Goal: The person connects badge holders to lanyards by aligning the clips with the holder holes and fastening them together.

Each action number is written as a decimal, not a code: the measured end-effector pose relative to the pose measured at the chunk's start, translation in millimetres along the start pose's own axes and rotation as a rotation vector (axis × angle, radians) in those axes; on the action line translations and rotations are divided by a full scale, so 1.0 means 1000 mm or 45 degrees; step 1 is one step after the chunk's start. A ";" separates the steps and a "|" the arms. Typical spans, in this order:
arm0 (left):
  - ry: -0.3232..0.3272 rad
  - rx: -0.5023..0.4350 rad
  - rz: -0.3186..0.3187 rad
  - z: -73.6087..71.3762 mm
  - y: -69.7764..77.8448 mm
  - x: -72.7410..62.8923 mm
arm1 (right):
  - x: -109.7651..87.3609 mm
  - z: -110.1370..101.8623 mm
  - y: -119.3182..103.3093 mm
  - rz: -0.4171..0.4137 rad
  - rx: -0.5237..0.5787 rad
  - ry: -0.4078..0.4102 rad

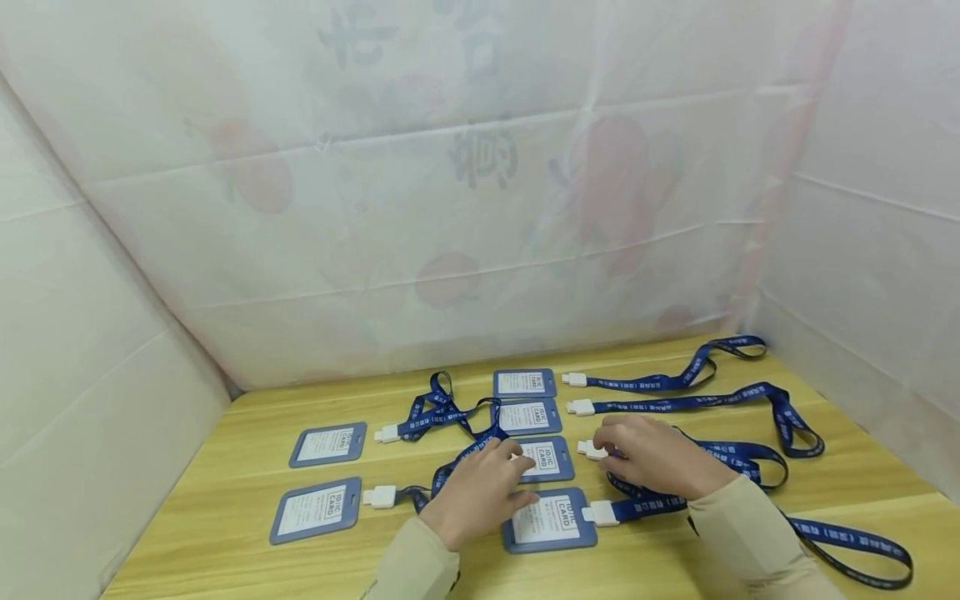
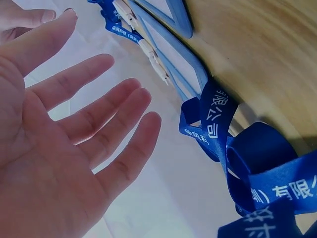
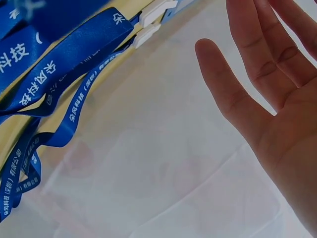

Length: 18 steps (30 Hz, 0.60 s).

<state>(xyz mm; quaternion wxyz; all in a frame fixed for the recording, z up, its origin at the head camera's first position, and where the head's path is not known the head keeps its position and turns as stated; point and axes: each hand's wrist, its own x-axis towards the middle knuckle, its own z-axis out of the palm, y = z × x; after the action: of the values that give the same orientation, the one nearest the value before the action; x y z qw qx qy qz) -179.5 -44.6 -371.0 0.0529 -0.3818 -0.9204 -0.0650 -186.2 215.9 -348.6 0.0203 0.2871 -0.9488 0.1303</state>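
Tabletop (image 1: 217, 512) amid pale, creased sheeting (image 1: 360, 233)

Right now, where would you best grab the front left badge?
Probably by its left edge, the left hand coming in from that side. The badge lies flat and nothing lies against that edge, while a white clip sits close by the slotted right edge.
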 end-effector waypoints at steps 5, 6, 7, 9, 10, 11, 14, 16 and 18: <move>0.006 -0.015 0.003 0.001 0.000 0.002 | 0.000 -0.003 0.003 0.033 0.056 0.007; 0.005 -0.017 0.003 0.001 0.000 0.002 | -0.001 -0.004 0.004 0.040 0.074 0.004; 0.004 -0.020 0.002 0.002 0.000 0.003 | -0.001 -0.005 0.004 0.050 0.087 0.000; 0.000 -0.028 -0.002 0.002 0.000 0.003 | -0.001 -0.006 0.005 0.072 0.101 -0.004; -0.002 -0.034 -0.007 0.002 -0.001 0.003 | -0.001 -0.007 0.005 0.079 0.107 -0.004; -0.004 -0.044 -0.015 0.002 -0.001 0.003 | -0.001 -0.007 0.005 0.081 0.106 -0.001; -0.004 -0.053 -0.039 0.001 -0.002 0.005 | 0.001 -0.009 0.005 0.084 0.107 0.005; 0.001 -0.050 -0.054 0.001 -0.002 0.007 | 0.003 -0.009 0.005 0.079 0.112 0.006; 0.007 -0.041 -0.063 0.000 -0.003 0.009 | 0.005 -0.009 0.005 0.081 0.114 0.006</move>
<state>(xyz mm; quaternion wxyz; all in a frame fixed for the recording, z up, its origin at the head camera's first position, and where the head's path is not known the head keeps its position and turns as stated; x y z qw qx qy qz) -187.8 -41.0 -369.6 0.0477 -0.3597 -0.9282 -0.0822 -193.3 219.3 -340.1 0.0054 0.2571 -0.9506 0.1737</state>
